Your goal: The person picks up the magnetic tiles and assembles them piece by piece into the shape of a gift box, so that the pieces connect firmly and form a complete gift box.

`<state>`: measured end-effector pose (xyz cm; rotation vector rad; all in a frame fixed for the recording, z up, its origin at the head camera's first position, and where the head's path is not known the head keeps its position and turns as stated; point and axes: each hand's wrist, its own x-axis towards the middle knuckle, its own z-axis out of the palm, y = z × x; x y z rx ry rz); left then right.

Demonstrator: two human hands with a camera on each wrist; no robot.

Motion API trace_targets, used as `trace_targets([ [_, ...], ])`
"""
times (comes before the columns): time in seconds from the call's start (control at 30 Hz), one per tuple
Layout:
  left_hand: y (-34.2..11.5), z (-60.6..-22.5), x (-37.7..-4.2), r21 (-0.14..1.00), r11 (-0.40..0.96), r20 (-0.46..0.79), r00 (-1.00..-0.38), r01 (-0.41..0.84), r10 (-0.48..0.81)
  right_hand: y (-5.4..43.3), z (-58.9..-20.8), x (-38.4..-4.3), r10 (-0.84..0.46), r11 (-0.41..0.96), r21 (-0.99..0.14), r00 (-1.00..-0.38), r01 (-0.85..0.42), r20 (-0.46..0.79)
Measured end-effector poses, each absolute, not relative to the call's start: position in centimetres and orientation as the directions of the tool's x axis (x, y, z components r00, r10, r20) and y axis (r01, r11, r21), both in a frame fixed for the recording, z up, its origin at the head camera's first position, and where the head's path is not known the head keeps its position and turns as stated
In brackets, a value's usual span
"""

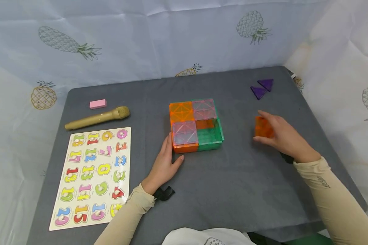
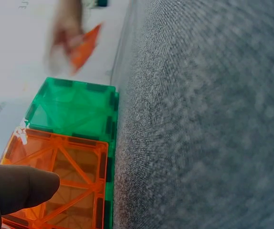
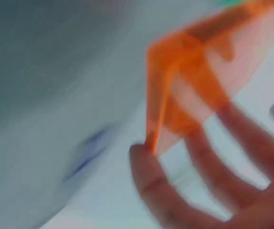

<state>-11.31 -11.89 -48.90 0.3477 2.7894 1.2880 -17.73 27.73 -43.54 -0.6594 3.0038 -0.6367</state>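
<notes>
A low box of see-through magnetic tiles [image 1: 181, 112] stands mid-table. Three of its four top squares are covered, one orange and two pinkish; the front right square is uncovered, showing green tile [image 1: 210, 136] walls. My left hand [image 1: 164, 166] lies along the box's left side, fingers fairly straight against it, thumb near the front corner. In the left wrist view a finger [image 2: 25, 187] overlaps the orange side tile [image 2: 79, 183]. To the right of the box, my right hand [image 1: 283, 136] pinches an orange magnetic tile [image 1: 261, 127] between thumb and fingers, blurred in the right wrist view.
Two purple triangle tiles [image 1: 262, 89] lie at the back right. On the left are a number puzzle board [image 1: 128, 170], a gold microphone [image 1: 95, 119] and a pink block [image 1: 97, 104]. Pineapple-print cloth [image 1: 159, 41] hangs behind the grey table [image 1: 233, 200].
</notes>
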Motion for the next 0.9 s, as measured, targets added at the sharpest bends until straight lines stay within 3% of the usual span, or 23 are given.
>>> trace_targets([
  [0.2,-11.8,-49.1,-11.3,0.754,0.63,0.053,-0.973,0.187,0.224,17.0,-40.2,-18.3,-0.56,0.723,-0.379,-0.812,-0.577,0.168],
  [0.4,-11.8,-49.1,-11.2,0.747,0.635,0.061,-0.972,0.196,0.228,12.0,-40.0,-18.3,-0.643,0.708,-0.264,-0.753,-0.655,0.14],
  [0.7,-11.9,-48.9,-11.3,0.746,0.633,0.077,-0.971,0.205,0.224,11.7,-41.1,-18.7,-0.655,0.682,-0.249,-0.725,-0.688,0.211],
  [0.8,-11.9,-49.0,-11.3,0.739,0.638,0.087,-0.97,0.216,0.227,13.1,-41.1,-19.5,-0.622,0.699,-0.279,-0.753,-0.658,0.216],
  [0.9,-11.9,-49.0,-11.2,0.737,0.639,0.089,-0.968,0.221,0.233,15.6,-41.2,-21.6,-0.541,0.756,-0.327,-0.823,-0.567,0.176],
])
